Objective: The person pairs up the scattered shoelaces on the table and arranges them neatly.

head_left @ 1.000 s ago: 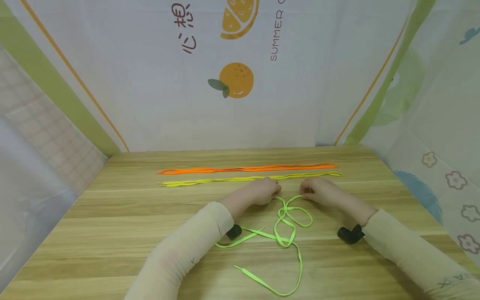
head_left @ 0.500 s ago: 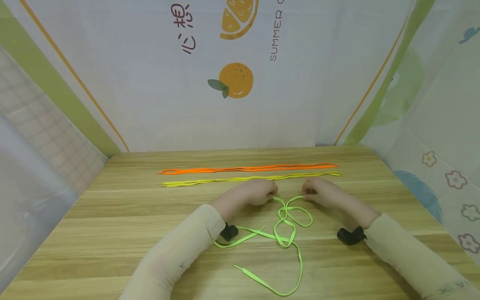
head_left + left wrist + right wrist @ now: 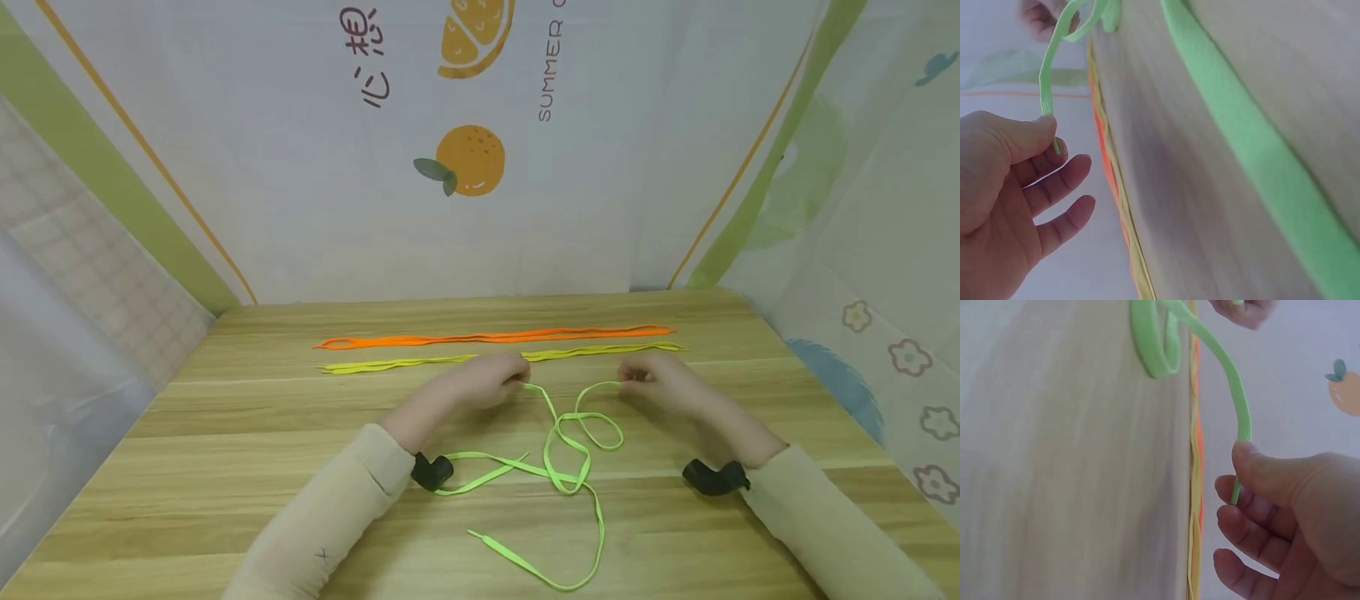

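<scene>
Light green shoelace point(image 3: 517, 564) lies in loops and a crossing on the wooden table, with two loose tips toward the near side. My left hand point(image 3: 483, 379) pinches one end of it between thumb and forefinger; the tip pokes out below the thumb in the left wrist view, the other fingers point(image 3: 1063, 222) loosely bent. Opposite, my right hand point(image 3: 663, 383) pinches another end the same way, its tip showing under the thumb point(image 3: 1254, 465). Both held stretches rise off the table and curve down to the crossing between the hands. Whether the strands are knotted there, I cannot tell.
Behind the hands a yellow shoelace point(image 3: 397, 363) is laid out lengthwise, and an orange shoelace point(image 3: 450, 340) runs just beyond it. A printed cloth point(image 3: 570, 225) hangs at the table's back edge. Black devices point(image 3: 716, 478) sit at both wrists.
My hands have drawn apart, left hand leftward and right hand rightward, each still holding its end. The upper loops of the green lace have opened and shifted; the near strands have stayed put.
</scene>
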### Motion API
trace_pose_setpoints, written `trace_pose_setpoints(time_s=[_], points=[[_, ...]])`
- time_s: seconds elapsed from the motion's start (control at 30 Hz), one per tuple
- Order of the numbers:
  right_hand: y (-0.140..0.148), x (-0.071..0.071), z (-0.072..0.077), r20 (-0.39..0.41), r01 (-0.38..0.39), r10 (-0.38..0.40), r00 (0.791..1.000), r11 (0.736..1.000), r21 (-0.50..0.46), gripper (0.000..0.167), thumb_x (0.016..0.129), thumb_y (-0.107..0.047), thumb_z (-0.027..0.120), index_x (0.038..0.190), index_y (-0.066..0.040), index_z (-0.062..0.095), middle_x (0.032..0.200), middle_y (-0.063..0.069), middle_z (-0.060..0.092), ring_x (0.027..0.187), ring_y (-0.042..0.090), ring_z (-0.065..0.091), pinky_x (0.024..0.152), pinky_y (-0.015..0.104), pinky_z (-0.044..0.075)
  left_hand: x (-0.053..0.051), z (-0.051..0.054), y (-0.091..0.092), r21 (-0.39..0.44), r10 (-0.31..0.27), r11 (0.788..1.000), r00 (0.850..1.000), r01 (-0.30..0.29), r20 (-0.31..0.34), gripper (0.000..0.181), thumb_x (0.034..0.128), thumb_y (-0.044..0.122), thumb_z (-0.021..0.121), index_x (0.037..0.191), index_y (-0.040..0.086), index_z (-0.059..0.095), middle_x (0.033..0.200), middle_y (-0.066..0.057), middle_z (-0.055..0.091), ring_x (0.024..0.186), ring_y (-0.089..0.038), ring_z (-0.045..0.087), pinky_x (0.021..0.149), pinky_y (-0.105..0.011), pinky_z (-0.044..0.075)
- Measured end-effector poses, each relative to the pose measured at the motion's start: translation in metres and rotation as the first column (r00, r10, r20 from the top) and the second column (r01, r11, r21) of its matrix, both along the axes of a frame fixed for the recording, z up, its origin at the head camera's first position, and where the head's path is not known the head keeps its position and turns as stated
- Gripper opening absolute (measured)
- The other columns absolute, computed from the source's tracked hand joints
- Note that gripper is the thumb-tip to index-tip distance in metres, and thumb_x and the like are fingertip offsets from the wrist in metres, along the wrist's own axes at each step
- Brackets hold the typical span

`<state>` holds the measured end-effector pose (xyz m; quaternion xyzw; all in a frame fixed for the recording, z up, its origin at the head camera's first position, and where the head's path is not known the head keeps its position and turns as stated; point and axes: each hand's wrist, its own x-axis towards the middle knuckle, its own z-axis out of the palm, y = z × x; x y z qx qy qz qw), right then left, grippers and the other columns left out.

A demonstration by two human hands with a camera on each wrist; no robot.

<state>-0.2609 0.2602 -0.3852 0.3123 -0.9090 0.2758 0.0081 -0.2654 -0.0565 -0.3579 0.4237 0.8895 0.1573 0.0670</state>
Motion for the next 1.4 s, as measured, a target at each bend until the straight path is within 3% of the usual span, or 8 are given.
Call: trace_pose_setpoints(time_s=[0.33, 0.6, 0.87, 1.27, 1.4], points=[[0.014, 0.01, 0.009, 0.029, 0.109, -0.108, 0.994, 0.994, -0.012, 0.005, 0.094, -0.015, 0.064, 0.092, -0.01, 0.064, 0.082, -0.003, 0.058, 0.079, 0.016, 0.054, 0.068, 0.035, 0.046, 0.01, 0.0, -0.037, 0.135, 0.055, 0.989, 0.998, -0.054, -0.007, 0.009, 0.0969, 0.003, 0.054, 0.088, 0.004, 0.056, 0.079, 0.0, 0.047, 0.073, -0.014, 0.043, 0.067, -0.029, 0.039], [0.02, 0.018, 0.019, 0.03, 0.137, -0.137, 0.99, 0.991, 0.003, 0.009, 0.094, -0.014, 0.063, 0.095, -0.005, 0.066, 0.085, -0.001, 0.06, 0.081, 0.017, 0.055, 0.069, 0.035, 0.048, 0.019, -0.004, -0.061, 0.192, 0.13, 0.972, 0.991, -0.133, 0.028, 0.006, 0.0966, 0.005, 0.056, 0.091, 0.005, 0.055, 0.08, 0.0, 0.046, 0.073, -0.015, 0.043, 0.066, -0.031, 0.039], [0.023, 0.022, 0.022, -0.011, 0.151, -0.151, 0.988, 0.988, -0.009, 0.006, 0.093, -0.012, 0.064, 0.091, -0.007, 0.066, 0.084, -0.002, 0.06, 0.08, 0.016, 0.055, 0.066, 0.032, 0.047, 0.025, -0.003, -0.086, 0.27, 0.198, 0.941, 0.979, -0.202, 0.045, 0.008, 0.0956, 0.004, 0.057, 0.089, 0.008, 0.053, 0.08, 0.0, 0.047, 0.074, -0.016, 0.045, 0.065, -0.032, 0.04], [0.035, 0.026, 0.035, 0.023, 0.21, -0.21, 0.977, 0.977, -0.023, 0.014, 0.094, -0.013, 0.062, 0.099, 0.0, 0.066, 0.089, 0.002, 0.061, 0.082, 0.018, 0.053, 0.067, 0.031, 0.046, 0.032, 0.008, -0.124, 0.257, 0.308, 0.914, 0.949, -0.314, 0.067, 0.006, 0.0973, 0.009, 0.056, 0.097, 0.003, 0.057, 0.085, -0.001, 0.052, 0.068, -0.017, 0.045, 0.061, -0.032, 0.04], [0.041, 0.026, 0.037, 0.028, 0.23, -0.229, 0.973, 0.973, -0.017, 0.014, 0.094, -0.015, 0.062, 0.099, -0.001, 0.066, 0.09, 0.003, 0.061, 0.083, 0.018, 0.053, 0.066, 0.031, 0.046, 0.033, 0.009, -0.138, 0.264, 0.342, 0.903, 0.939, -0.34, 0.041, 0.005, 0.0964, 0.008, 0.057, 0.098, 0.004, 0.059, 0.085, -0.001, 0.054, 0.069, -0.017, 0.047, 0.062, -0.033, 0.041]])
